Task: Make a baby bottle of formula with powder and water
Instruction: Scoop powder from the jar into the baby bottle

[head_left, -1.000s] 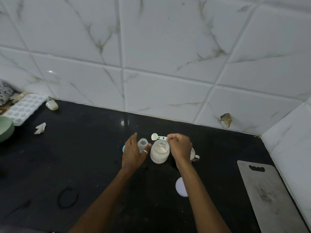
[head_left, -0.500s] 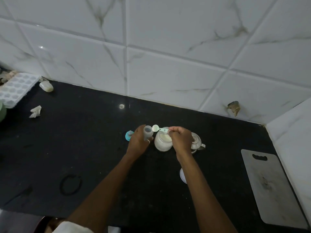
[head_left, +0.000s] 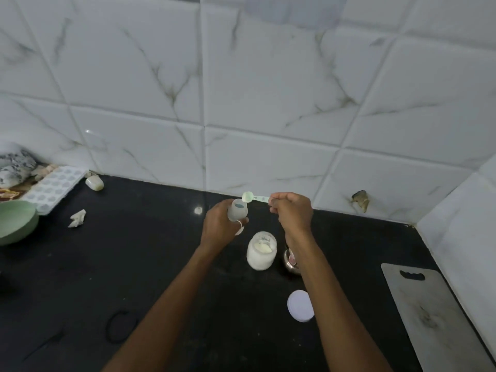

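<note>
The right hand (head_left: pixel 291 210), fingers curled, pinches the scoop (head_left: pixel 255 197) by its handle; the left hand (head_left: pixel 218 224) grips the bottle (head_left: pixel 237 212). Both have risen clear of the open powder jar (head_left: pixel 261 249), the scoop bowl now at the bottle's mouth, ready to tip, I judge. The table (head_left: pixel 161 264) gives room leftward; the wall (head_left: pixel 268 157) stands close behind

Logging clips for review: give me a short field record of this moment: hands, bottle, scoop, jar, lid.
left hand: grips the baby bottle
right hand: pinches the scoop by its handle
scoop: bowl at the bottle's mouth
powder jar: open, upright on the counter, powder inside
lid: flat on the counter, apart from the jar
</note>
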